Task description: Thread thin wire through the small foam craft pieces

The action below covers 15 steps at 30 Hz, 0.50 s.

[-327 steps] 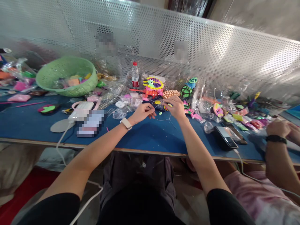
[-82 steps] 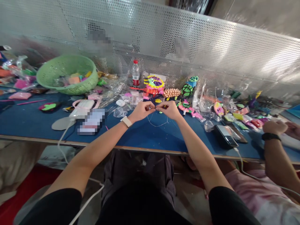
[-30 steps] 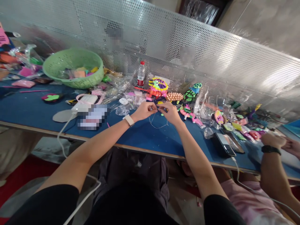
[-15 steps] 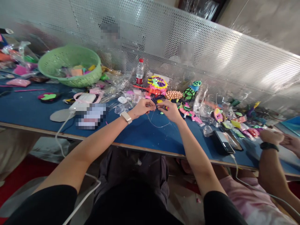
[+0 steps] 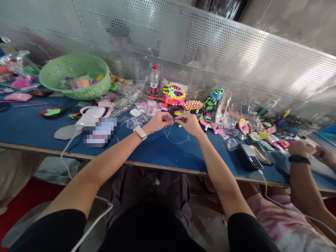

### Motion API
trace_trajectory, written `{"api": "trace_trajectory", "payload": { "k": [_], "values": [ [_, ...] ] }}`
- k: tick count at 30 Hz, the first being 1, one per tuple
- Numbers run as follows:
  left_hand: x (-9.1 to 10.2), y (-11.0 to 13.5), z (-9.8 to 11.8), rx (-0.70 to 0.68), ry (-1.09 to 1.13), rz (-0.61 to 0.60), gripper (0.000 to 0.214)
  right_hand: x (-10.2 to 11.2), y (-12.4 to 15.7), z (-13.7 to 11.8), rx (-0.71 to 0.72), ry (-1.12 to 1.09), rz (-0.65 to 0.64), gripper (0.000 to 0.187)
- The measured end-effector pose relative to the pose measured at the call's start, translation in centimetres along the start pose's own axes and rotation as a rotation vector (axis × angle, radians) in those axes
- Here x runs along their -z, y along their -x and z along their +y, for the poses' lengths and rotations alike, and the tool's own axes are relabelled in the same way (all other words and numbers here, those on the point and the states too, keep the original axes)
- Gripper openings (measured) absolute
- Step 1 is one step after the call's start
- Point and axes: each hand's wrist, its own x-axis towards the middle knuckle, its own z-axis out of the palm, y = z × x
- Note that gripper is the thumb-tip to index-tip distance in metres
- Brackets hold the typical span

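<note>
My left hand [image 5: 162,121] and my right hand [image 5: 189,122] meet fingertip to fingertip above the blue table, both closed in a pinch. A tiny dark piece shows between the fingertips, too small to name. Below the hands hangs a thin, pale thread [image 5: 176,142], curving in a loop over the tabletop. Small coloured bits show by my right fingers. Just behind the hands are a colourful clay figure with a yellow frilled rim [image 5: 174,91], a brown bumpy piece [image 5: 193,105] and a green-and-black turtle-like figure [image 5: 210,103]. A pink and green figure [image 5: 208,121] lies right of my right hand.
A green basket [image 5: 76,93] with coloured packets stands at the left, near a red-capped bottle [image 5: 154,80]. A white power bank [image 5: 90,117] and a blurred-out phone lie left. At the right are a black device [image 5: 249,156] and a co-worker's hands [image 5: 301,149]. A perforated metal screen [image 5: 168,38] runs behind.
The view has shifted slightly. My hands stay pinched together in nearly the same place, with the thread still hanging below them.
</note>
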Motion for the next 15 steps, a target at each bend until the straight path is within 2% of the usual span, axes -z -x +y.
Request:
{"api": "trace_trajectory", "payload": {
  "k": [5,7,9,12,15],
  "values": [
    [0.0,0.1,0.0,-0.115,-0.107,-0.029,0.039,-0.7,-0.3,-0.3,-0.315,-0.41,-0.048,0.032],
    [-0.1,0.1,0.0,-0.098,-0.1,-0.02,0.037,-0.9,-0.3,-0.3,-0.36,-0.5,-0.039,0.036],
    [-0.2,0.2,0.0,-0.04,-0.05,-0.008,0.033,-1.1,-0.3,-0.4,-0.304,-0.474,-0.005,0.037],
    [-0.3,0.2,0.1,0.049,0.013,0.021,0.027,-1.2,0.0,-0.4,-0.171,-0.32,0.059,0.032],
    [-0.4,0.2,0.1,0.065,0.03,0.031,0.018,-1.2,0.2,-0.3,-0.117,-0.183,0.08,0.023]
  ]
}}
